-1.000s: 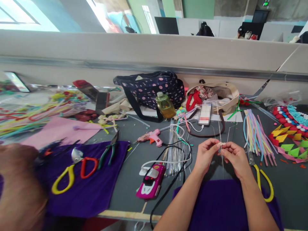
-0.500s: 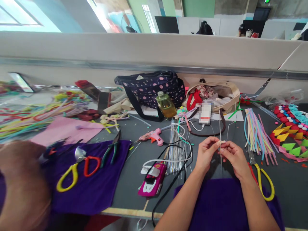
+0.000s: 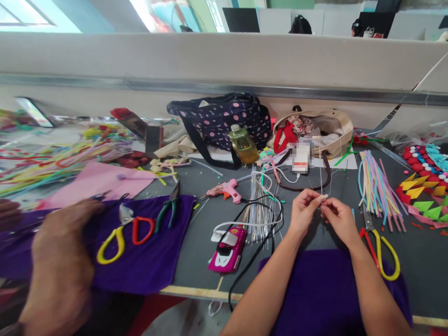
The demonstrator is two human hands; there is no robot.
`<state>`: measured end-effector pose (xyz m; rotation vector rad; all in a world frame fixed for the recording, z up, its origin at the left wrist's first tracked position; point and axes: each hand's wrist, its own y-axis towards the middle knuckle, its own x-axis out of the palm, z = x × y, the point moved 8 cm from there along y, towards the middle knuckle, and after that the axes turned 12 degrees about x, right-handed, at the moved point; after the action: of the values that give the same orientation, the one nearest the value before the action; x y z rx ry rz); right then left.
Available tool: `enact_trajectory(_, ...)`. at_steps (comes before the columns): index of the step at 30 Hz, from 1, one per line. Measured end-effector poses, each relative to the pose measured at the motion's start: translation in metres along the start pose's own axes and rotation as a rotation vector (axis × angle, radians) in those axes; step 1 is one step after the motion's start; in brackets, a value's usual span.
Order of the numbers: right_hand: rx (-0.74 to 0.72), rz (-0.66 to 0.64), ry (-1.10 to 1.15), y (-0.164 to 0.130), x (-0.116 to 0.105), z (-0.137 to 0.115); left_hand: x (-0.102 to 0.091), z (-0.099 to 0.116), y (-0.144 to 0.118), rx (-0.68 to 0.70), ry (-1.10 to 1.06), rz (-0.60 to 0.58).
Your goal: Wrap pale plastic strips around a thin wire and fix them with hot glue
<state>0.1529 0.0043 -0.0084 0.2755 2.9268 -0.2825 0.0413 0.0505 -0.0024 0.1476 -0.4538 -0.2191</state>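
Hands meet above a grey table, fingertips almost touching. The left hand is curled nearly closed, thumb and forefinger pinching a thin pale wire that rises straight up from the pinch. The right hand faces it, fingers also bent in, pinching the same wire just beside the left fingertips; a small pale piece sits at the pinch, too small to make out. Both forearms run back toward the viewer over a purple cloth lying below the hands. Just right of the right hand lie scissors with yellow and red handles, and beyond them a fan of pastel sticks. Left of the left hand is a bundle of clear rods crossed by a black cable, and nearer the viewer a pink toy car. Farther left and away from the hands lies a pink glue gun. Past the hands, at the table's back, stand a dotted bag, a bottle and a beige bag. Well to the left, another person's hand rests on a second purple cloth beside more scissors and pliers.
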Motion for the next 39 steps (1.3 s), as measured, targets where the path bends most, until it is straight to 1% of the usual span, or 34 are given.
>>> enact_trajectory(5, -0.083, 0.051, -0.15, 0.001, -0.001, -0.002, -0.001, -0.006, 0.002, 0.01, 0.013, -0.003)
enact_trajectory(9, -0.146, 0.059, -0.233, -0.002, 0.0, -0.009, -0.002, -0.005, 0.001, 0.012, 0.011, -0.005)
enact_trajectory(16, -0.181, 0.062, -0.296, -0.003, 0.002, -0.012, -0.004, -0.006, 0.001, 0.021, 0.016, 0.01)
enact_trajectory(18, -0.175, 0.062, -0.268, -0.002, 0.001, -0.011, -0.004, -0.005, 0.001, 0.028, 0.014, 0.014)
enact_trajectory(20, -0.153, 0.057, -0.191, -0.001, -0.001, -0.01, -0.003, -0.003, 0.0, 0.033, -0.001, 0.016)
enact_trajectory(25, -0.063, 0.093, 0.191, 0.0, -0.015, -0.008, 0.002, -0.002, -0.003, -0.033, -0.096, 0.021)
enact_trajectory(27, -0.029, 0.091, 0.288, 0.0, -0.017, -0.008, 0.004, -0.003, -0.005, -0.069, -0.12, 0.024)
enact_trajectory(29, -0.002, 0.079, 0.327, -0.002, -0.017, -0.008, 0.005, -0.003, -0.007, -0.087, -0.116, 0.028)
enact_trajectory(32, -0.004, 0.079, 0.312, -0.004, -0.015, -0.01, 0.005, -0.004, -0.007, -0.094, -0.077, 0.026)
enact_trajectory(35, -0.035, 0.104, 0.284, -0.005, -0.016, -0.012, 0.006, -0.004, -0.008, -0.09, -0.038, 0.007)
enact_trajectory(39, -0.033, 0.154, 0.313, -0.007, -0.02, -0.011, 0.006, 0.0, -0.01, -0.058, 0.07, -0.001)
